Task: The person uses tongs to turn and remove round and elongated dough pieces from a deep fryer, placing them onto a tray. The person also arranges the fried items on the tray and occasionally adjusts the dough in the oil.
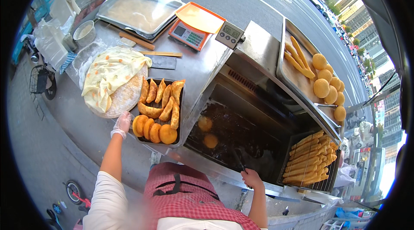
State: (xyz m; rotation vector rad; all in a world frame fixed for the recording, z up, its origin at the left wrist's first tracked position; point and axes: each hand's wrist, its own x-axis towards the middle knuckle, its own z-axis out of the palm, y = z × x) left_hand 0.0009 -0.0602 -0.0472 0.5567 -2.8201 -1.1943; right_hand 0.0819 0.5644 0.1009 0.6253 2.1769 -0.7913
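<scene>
My left hand [122, 123], in a clear plastic glove, rests at the counter's front edge between a floured round board [124, 95] and a dark tray [182, 107]. Its fingers are partly hidden, so what they grip is unclear. Half-moon fried pastries [149, 111] and round golden cakes [168, 134] fill that tray. My bare right hand [252, 179] is closed around a long, thin dark cooking tool [238, 159], whose far end reaches into the fryer oil [223, 133]. Two round pieces of dough [210, 140] float in the oil, left of the tool.
Fried dough sticks [310, 162] stand in a wire rack at the fryer's right. Beyond the fryer, a raised tray [280, 58] carries sesame balls [321, 88] and dough sticks. An orange scale [190, 34], a digital timer [229, 35] and a covered tray [139, 10] line the back.
</scene>
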